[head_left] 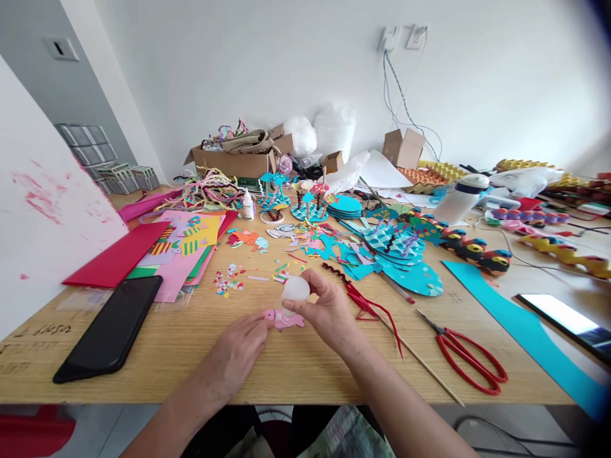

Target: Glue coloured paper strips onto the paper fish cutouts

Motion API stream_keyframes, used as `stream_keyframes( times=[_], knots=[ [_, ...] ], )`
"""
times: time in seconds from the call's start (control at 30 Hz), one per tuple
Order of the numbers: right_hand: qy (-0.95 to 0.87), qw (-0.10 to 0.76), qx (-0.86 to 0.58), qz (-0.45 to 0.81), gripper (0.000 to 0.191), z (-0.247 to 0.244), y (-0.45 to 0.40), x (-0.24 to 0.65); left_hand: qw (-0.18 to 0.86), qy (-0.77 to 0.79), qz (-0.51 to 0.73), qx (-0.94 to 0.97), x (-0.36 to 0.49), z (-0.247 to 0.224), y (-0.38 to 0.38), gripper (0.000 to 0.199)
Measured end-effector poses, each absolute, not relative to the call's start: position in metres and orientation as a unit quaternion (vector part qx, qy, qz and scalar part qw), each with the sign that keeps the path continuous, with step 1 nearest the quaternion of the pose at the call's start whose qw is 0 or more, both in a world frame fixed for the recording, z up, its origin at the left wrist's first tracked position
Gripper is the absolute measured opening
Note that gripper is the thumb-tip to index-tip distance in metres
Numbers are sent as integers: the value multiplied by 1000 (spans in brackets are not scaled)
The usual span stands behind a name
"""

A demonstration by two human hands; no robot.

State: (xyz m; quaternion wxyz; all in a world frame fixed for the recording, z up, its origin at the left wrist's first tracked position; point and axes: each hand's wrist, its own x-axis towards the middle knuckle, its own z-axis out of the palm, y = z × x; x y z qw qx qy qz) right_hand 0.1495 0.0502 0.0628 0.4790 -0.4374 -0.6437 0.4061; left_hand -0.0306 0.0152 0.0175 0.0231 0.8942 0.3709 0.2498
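One pink paper fish cut-out (287, 319) lies flat on the light wooden table (305, 375), near its front edge. The left hand (243, 346) rests with its fingertips at the fish's head end; whether it pinches or only presses, I cannot tell. The right hand (329, 312) grips one round, translucent white object (296, 289) between thumb and fingers, just above the fish; its underside is out of sight, so its kind is unclear.

Two phones flank the hands: one black, dark-screened phone (112, 327) on the left and one lit-screened phone (568, 321) on the right, cut by the picture's edge. There is one pair of red-handled metal scissors (470, 359), one thin wooden stick (424, 362) and one small white plastic bottle (249, 207), its label too small to read. Two white wall sockets (403, 37) show above. Dark handwriting (45, 329) on the tabletop at left is illegible. The coloured paper scraps (229, 280) overlap too much to count.
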Motion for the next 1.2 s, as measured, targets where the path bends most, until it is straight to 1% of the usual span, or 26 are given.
stream_keyframes(
  times=[0.13, 0.4, 0.57, 0.8, 1.03, 1.2],
  knots=[
    [-630, 489, -431, 423, 22, 65, 49, 152, 22, 371, 256, 892, -32, 15, 16, 32],
    [-638, 467, -442, 424, 22, 62, 49, 143, 25, 374, 251, 892, -30, 18, 15, 30],
    [-665, 439, -460, 393, 23, 60, 50, 142, 33, 371, 256, 892, -31, 18, 15, 28],
    [-700, 404, -467, 359, 23, 65, 45, 146, 15, 375, 247, 893, -31, 17, 16, 29],
    [-667, 440, -451, 397, 22, 62, 51, 148, 18, 366, 244, 898, -31, 17, 15, 29],
    [-665, 440, -463, 386, 19, 66, 52, 147, 9, 362, 255, 896, -30, 16, 16, 27]
  ],
)
